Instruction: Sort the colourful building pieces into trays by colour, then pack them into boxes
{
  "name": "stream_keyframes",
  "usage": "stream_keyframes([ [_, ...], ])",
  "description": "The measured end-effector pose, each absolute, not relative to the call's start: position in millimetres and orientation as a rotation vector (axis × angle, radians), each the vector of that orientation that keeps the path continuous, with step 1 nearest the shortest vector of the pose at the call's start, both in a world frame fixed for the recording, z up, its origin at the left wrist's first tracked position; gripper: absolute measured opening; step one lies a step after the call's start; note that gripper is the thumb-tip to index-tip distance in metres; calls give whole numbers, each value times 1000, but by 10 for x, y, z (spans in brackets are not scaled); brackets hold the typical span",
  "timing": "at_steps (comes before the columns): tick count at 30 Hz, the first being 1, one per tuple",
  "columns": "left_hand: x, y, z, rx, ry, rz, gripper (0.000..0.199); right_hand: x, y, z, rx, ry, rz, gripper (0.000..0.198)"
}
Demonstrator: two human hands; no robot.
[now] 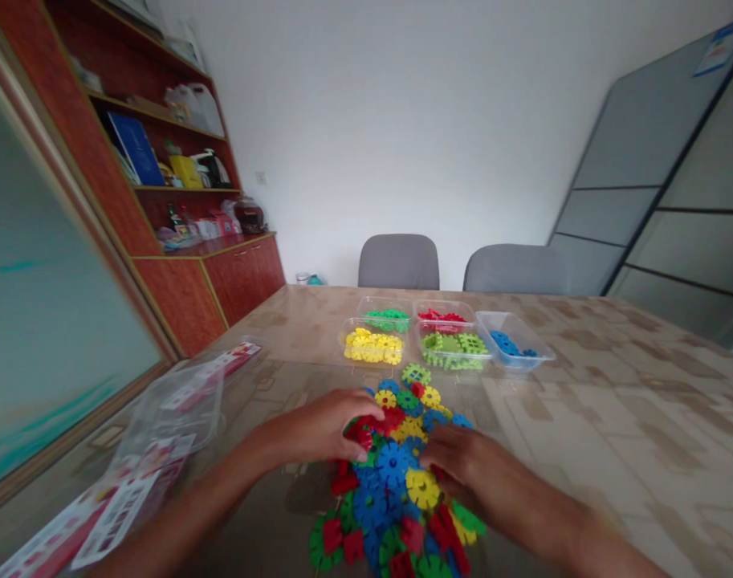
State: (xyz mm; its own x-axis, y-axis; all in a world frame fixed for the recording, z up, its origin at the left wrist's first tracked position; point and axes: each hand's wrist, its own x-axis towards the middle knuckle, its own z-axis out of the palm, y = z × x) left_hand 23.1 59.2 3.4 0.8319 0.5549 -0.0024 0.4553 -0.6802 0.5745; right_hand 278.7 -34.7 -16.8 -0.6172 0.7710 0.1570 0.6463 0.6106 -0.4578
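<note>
A mixed heap of plastic interlocking disc pieces (393, 466) in blue, red, yellow and green lies on the table in front of me. My left hand (342, 421) is at the heap's left side, thumb and fingers curled around red interlocking pieces (360, 433). On the right side, my right hand (459, 453) reaches down into the heap with its fingers bent together. What those fingers grip, if anything, is hidden under the hand. Between the hands lie blue discs (393, 464), with a yellow disc (423, 488) near the right fingers.
Behind the heap stand clear tubs of sorted pieces: yellow (373, 347), green (388, 319), red (441, 319), light green (455, 350) and blue (511, 345). Clear plastic packaging (167, 417) with printed labels lies at left. Two grey chairs (398, 261) stand beyond the table (612, 409).
</note>
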Motion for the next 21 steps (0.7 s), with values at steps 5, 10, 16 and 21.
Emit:
stream_keyframes([
  [5, 223, 606, 171, 2285, 631, 269, 30, 2826, -279, -134, -1228, -2430, 516, 18],
  [10, 30, 673, 205, 2383, 766, 314, 35, 2774, -158, -142, -1115, -2379, 493, 42],
  [16, -177, 553, -42, 2445, 840, 224, 49, 2527, -46, -203, -1168, -2535, 532, 63],
  [21, -165, 548, -171, 2482, 866, 268, 23, 2462, -42, -222, -1182, -2448, 498, 25],
])
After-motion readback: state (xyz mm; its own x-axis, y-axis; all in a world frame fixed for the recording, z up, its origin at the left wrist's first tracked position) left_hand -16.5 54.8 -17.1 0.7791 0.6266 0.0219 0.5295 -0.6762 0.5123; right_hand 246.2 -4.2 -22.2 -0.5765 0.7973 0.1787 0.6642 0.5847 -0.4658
